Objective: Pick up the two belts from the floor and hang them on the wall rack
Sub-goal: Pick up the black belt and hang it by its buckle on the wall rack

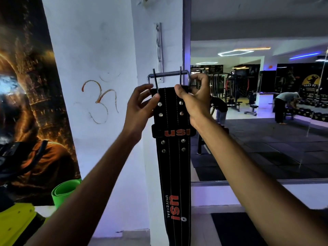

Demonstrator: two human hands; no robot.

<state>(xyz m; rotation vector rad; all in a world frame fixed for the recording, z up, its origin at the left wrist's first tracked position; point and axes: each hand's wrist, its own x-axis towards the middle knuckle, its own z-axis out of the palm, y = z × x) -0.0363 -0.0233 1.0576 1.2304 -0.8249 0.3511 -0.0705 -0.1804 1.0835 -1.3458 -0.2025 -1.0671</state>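
Note:
A black leather belt [173,157] with red "USI" lettering and silver rivets hangs straight down in front of the white pillar. Its steel buckle [168,75] with two prongs is at the top, level with the lowest hook of the narrow white wall rack [158,50]. My left hand [140,107] grips the belt's upper left edge below the buckle. On the upper right edge, my right hand [193,98] pinches the belt, its fingers at the buckle's right end. Whether the buckle rests on a hook I cannot tell. No second belt is visible.
A large poster [30,103] covers the wall at left. A green rolled mat [65,190] and yellow-green gear [17,222] lie at lower left. At right, a wall mirror [257,103] reflects the gym, machines and two bending people.

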